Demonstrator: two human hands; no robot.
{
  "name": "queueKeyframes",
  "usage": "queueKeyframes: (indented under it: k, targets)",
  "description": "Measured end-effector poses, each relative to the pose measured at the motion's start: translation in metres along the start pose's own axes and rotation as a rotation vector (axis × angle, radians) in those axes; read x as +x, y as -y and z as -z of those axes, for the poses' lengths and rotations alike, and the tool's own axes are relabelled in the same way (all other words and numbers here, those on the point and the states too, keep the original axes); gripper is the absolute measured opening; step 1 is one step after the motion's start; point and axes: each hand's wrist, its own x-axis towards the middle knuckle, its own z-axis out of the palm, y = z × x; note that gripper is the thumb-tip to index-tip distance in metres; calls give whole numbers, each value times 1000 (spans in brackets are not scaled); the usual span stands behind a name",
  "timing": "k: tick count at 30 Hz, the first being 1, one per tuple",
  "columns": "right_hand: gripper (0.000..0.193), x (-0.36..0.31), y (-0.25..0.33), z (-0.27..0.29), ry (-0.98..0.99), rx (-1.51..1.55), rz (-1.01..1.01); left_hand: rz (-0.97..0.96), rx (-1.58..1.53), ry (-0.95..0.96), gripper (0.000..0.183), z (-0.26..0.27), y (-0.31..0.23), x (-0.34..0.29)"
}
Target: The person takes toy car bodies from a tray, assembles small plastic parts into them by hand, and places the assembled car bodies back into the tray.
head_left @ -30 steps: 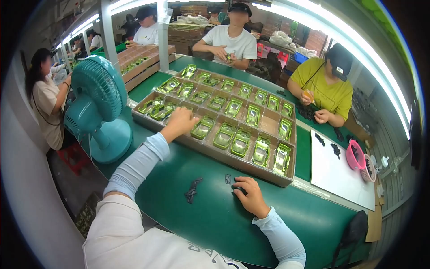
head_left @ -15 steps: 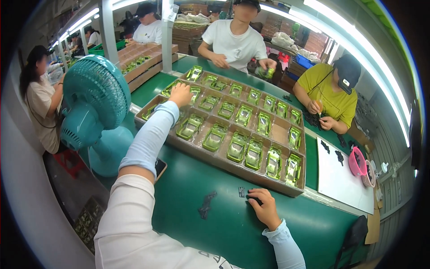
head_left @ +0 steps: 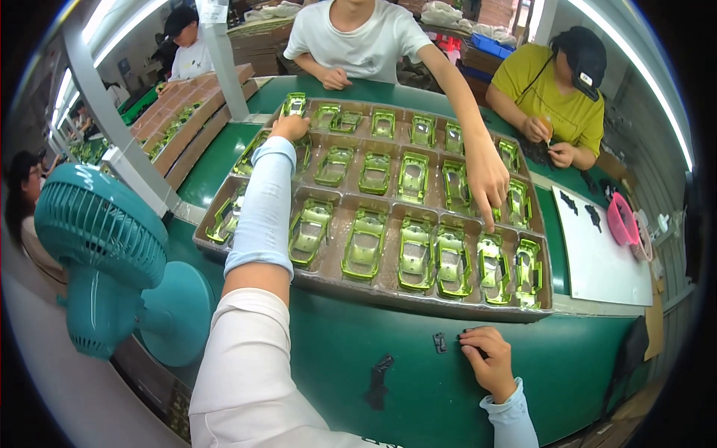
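My left hand (head_left: 290,128) reaches across to the tray's far left corner, its fingers closed on the near end of a shiny green toy car body shell (head_left: 295,104). Similar green shells fill many compartments of the brown tray (head_left: 418,306). Lower right, my right hand (head_left: 489,362) rests on the green table, fingers bent and thumb apart, with a dark spot at the fingertips that I cannot make out. Beside it lies a small black plastic part (head_left: 439,343). Further left is a cluster of black parts (head_left: 379,382).
A co-worker's hand (head_left: 487,179) reaches into the tray from the far side. A teal fan (head_left: 101,246) stands at the left. On the right are a white board (head_left: 597,257) with black parts and a pink basket (head_left: 622,219). Another person in yellow-green (head_left: 549,97) handles small parts.
The view has shifted. My left hand has moved farther out to the corner shell. The co-worker's arm, earlier beyond the tray with a green shell, now extends into it. My right hand stays put.
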Motion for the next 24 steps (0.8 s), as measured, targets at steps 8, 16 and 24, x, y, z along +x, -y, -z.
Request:
queueKeyframes:
  k: [8, 16, 24]
  targets:
    - [9, 2, 2, -7, -44, 8, -61, 76, -95, -54, 46, 3, 1, 24]
    - [12, 4, -17, 47, -769, -204, -30, 126, 95, -218, 56, 41, 34, -32]
    - [36, 70, -146, 124, -224, 423, -619, 191, -485, 95, 77, 15, 109, -58]
